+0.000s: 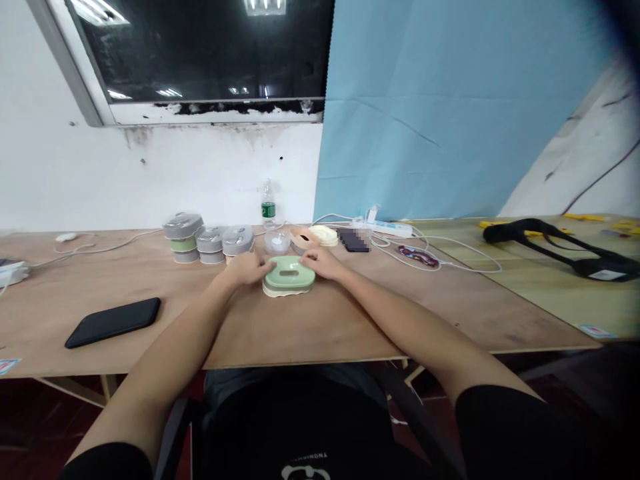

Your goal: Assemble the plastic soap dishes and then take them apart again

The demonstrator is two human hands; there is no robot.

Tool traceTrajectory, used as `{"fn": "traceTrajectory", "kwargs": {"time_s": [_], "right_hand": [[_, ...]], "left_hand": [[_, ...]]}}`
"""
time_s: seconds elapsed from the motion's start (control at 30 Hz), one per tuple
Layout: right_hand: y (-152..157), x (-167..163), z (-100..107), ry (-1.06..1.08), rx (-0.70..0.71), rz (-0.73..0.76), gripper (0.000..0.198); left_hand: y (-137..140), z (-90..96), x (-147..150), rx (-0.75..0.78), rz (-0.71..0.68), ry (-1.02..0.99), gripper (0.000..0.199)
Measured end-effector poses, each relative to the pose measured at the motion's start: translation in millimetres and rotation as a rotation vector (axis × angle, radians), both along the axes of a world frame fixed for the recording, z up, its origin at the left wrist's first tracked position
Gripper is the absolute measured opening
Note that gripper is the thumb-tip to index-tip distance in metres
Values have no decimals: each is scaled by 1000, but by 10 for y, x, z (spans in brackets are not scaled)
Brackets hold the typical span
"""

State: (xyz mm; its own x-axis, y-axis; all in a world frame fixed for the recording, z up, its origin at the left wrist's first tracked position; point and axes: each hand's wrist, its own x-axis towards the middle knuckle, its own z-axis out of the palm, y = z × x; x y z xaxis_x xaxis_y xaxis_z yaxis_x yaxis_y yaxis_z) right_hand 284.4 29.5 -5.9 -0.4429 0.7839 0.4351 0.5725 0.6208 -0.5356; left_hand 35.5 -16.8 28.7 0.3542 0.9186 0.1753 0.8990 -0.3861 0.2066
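A pale green oval lid (300, 275) with a slot in its middle tops a low oval box (285, 291) with grey and cream layers, in front of me on the table. My left hand (250, 268) is closed on the lid's left end, thumb on its edge. At the opposite end, my right hand (323, 262) grips the lid the same way. The fingers under the rim are partly hidden. Just behind stand a small clear round container (277, 243) and a peach oval piece with a slot (303, 237).
Stacked grey and green containers with clear lids (183, 227) stand at the back left. A black phone (114, 322) lies front left. Behind are a water bottle (269, 208), a cream oval piece (325, 235) and a power strip (393, 229) with white cables.
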Motion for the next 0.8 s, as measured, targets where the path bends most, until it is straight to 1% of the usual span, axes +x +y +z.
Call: {"fn": "traceTrajectory", "kwargs": {"time_s": [0.07,0.1,0.2,0.27,0.3,0.4,0.47,0.57,0.63,0.7,0.73,0.8], "right_hand": [[49,1,-38,-58,-122,63,33],[63,-8,-58,-63,-155,77,33],[81,-45,-103,-43,-173,65,35],[93,-65,-93,-74,-144,12,36],[104,-78,-71,-99,-107,-27,37],[174,-154,47,-159,60,-156,35],[253,-253,133,-173,129,-198,32],[406,-445,194,-250,149,-203,36],[506,-562,180,-349,121,-186,35],[576,-648,145,-424,71,-157,27],[593,-678,131,-430,55,-152,22],[582,-715,125,-365,54,-172,17]], "left_hand": [[47,-36,-3,-105,20,156,61],[71,-54,0,-130,30,200,60],[133,-90,3,-138,45,233,57],[162,-95,-6,-180,33,208,59],[170,-93,-13,-217,27,191,61],[176,-87,-31,-300,24,153,63],[170,-94,-35,-293,33,130,61],[161,-120,-35,-265,46,94,59],[159,-138,-37,-233,68,89,59],[162,-150,-43,-175,112,101,59],[164,-153,-48,-135,143,105,59],[164,-151,-58,-62,215,83,61]]}}
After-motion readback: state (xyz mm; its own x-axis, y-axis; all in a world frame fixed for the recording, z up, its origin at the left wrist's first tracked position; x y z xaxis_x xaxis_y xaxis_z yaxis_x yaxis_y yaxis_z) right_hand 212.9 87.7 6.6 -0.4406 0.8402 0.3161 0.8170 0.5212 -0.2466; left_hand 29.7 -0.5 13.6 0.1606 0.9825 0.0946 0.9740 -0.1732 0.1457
